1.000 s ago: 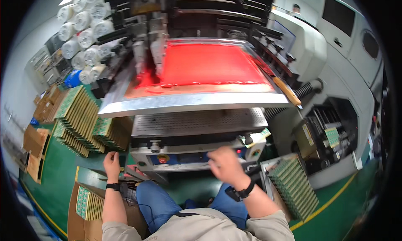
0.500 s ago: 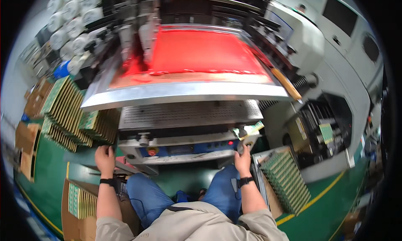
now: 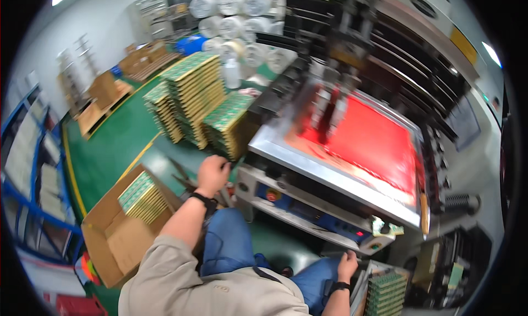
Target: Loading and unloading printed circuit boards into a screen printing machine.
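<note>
My left hand [image 3: 213, 176] is in front of a table with stacked circuit board panels [image 3: 223, 123], close to the nearest stack. Its fingers are curled and slightly blurred; their inner side is hidden, so anything held there cannot be seen. By the lower right corner of the printing machine [image 3: 311, 214], my right hand [image 3: 346, 265] is closed loosely with nothing visible in it. It is just left of a tray [image 3: 360, 286] with more stacked panels [image 3: 386, 294]. On the machine, a metal-framed screen [image 3: 324, 170] carries red ink [image 3: 374, 140], with a blurred print head [image 3: 335, 104] above it.
A cardboard box [image 3: 129, 244] with board panels stands left of my arm. A wooden-handled tool [image 3: 424, 214] lies at the frame's right edge. Blue racks [image 3: 41, 189] stand far left. White rolls [image 3: 231, 25] are piled at the back.
The view has turned left, shifting the machine rightward in the picture. My left hand is closer to the stacked panels. My right hand has come down from the machine's corner.
</note>
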Available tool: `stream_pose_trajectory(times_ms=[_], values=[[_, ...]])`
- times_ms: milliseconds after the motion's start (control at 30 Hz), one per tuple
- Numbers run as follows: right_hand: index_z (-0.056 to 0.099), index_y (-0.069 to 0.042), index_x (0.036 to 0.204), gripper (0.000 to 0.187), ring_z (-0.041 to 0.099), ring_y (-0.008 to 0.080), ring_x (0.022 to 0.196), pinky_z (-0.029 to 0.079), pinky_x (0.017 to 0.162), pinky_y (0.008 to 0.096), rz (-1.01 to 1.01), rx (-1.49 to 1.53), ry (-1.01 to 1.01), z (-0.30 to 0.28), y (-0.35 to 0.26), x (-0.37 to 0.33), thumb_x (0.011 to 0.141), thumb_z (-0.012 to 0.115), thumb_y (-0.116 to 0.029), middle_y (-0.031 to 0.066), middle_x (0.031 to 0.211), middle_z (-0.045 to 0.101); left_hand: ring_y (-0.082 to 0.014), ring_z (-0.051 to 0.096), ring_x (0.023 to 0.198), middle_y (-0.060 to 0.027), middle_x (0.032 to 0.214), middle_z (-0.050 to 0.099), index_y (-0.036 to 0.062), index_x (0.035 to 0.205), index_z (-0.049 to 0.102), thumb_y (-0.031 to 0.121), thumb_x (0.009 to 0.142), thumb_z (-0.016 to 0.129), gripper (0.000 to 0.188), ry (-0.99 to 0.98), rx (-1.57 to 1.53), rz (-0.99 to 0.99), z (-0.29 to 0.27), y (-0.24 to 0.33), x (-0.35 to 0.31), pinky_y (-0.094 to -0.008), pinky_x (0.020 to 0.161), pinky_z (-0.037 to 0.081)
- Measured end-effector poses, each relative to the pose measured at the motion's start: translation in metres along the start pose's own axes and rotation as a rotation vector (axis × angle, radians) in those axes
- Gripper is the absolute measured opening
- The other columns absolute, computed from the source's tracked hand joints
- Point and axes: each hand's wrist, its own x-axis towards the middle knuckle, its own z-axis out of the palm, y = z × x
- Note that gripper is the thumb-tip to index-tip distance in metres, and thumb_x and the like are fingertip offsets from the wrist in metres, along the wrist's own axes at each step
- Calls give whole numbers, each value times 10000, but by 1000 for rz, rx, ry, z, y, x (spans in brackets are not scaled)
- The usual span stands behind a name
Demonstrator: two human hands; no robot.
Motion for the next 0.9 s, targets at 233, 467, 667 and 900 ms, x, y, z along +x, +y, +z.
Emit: stream_pose_trajectory(times_ms=[233,467,667,900], values=[[700,33,1015,198,710,259,834,549,784,378,-83,-177,-123,-5,-1,10,931,656,-140,177,927,743,-353,629,878,-129,851,649,67,837,710,228,856,711,162,45,-5,-34,-13,1,-6,-457,808,510],[708,20,982,205,710,327,842,544,790,424,-75,-214,-181,-10,-1,9,918,671,-170,197,902,735,-327,628,889,-117,861,651,78,836,709,224,865,692,151,30,-7,-20,-12,-3,-10,-434,844,509],[727,25,986,263,711,331,850,544,804,409,-60,-294,-318,-5,10,23,891,712,-221,206,913,740,-320,634,884,-108,862,657,71,832,708,221,862,690,154,53,5,12,-10,-9,-14,-426,854,512],[751,25,979,269,715,283,856,542,816,373,-14,-245,-484,-3,17,40,881,723,-224,190,907,754,-322,629,879,-109,852,641,80,837,709,228,863,682,152,34,22,32,-3,-10,-14,-431,857,510]])
